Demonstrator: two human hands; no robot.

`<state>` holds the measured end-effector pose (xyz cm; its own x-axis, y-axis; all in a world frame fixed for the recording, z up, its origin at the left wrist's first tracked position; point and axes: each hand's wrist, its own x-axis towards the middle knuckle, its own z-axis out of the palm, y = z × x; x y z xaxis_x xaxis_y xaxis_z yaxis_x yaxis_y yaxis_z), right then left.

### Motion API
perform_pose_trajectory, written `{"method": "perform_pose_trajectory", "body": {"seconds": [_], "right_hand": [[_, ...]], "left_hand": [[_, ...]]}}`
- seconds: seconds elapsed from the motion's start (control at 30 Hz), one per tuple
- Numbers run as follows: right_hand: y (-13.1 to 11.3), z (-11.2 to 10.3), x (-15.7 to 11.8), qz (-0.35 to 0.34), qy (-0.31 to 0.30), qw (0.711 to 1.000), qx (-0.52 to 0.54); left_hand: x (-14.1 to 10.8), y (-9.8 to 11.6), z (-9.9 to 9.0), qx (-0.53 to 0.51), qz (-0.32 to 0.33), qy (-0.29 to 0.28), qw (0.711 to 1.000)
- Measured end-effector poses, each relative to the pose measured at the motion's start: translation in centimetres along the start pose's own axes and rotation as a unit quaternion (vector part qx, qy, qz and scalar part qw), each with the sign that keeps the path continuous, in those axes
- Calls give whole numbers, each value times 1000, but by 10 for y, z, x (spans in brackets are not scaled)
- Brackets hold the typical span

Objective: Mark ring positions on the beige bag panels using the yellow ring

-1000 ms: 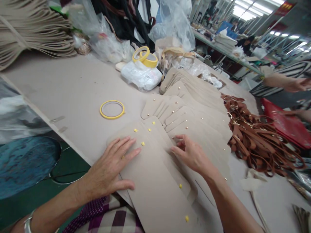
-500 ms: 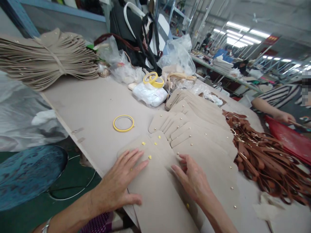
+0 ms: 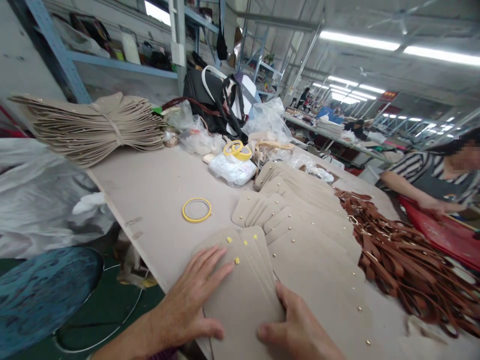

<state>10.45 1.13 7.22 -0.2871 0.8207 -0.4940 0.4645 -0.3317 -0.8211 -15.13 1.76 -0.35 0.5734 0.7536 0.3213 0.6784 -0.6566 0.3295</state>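
Note:
Beige leather-like panels [image 3: 243,295] lie overlapped in front of me, with small yellow tape pieces [image 3: 237,260] near their far ends. My left hand [image 3: 195,295] rests flat on the panels' left side, fingers stretched out and thumb apart. At their right edge, my right hand [image 3: 296,320] has its thumb on top and its fingers curled at the border, gripping a panel; the fingertips are partly hidden. Just right of it, a fanned row of beige panels with metal studs [image 3: 315,260] spreads across the table. Beyond my left hand lies a roll of yellow tape [image 3: 197,210].
A tied bundle of beige pieces [image 3: 93,130] sits at the far left. Yellow tape rolls [image 3: 238,150] rest on a white plastic packet [image 3: 232,170]. Brown straps [image 3: 390,255] are heaped at right, near a co-worker [image 3: 423,175] with a red item [image 3: 442,235]. A blue stool [image 3: 48,295] stands lower left.
My right hand has moved down and closed on the panel edge. The panels under my hands now show as a narrow fan. The view has tilted up; my left hand stays flat.

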Motion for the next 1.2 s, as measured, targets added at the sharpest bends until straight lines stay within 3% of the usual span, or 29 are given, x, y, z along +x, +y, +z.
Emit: {"method": "perform_pose_trajectory", "body": {"seconds": [0.07,0.17,0.3,0.43,0.63,0.8,1.07,1.2], "right_hand": [[-9,-4,-11,-13,-24,999,19],[-29,-24,-35,-47,51,983,-168],[-38,-52,-69,-145,171,886,-406],[-14,-54,-82,-170,183,832,-494],[31,-38,-78,-142,196,817,-524],[40,-37,-86,-198,218,791,-536],[49,-30,-86,-245,221,777,-536],[50,-28,-85,-242,230,776,-536]], "left_hand": [[1,2,-6,-8,8,11,1000],[8,4,-22,-35,4,73,997],[26,4,-41,-101,-45,150,983],[39,8,-33,-168,-77,138,973],[30,23,-2,-284,-103,63,951],[21,31,-4,-297,-64,56,951],[38,34,-1,-320,-39,49,945],[44,29,-4,-268,-28,95,958]]}}
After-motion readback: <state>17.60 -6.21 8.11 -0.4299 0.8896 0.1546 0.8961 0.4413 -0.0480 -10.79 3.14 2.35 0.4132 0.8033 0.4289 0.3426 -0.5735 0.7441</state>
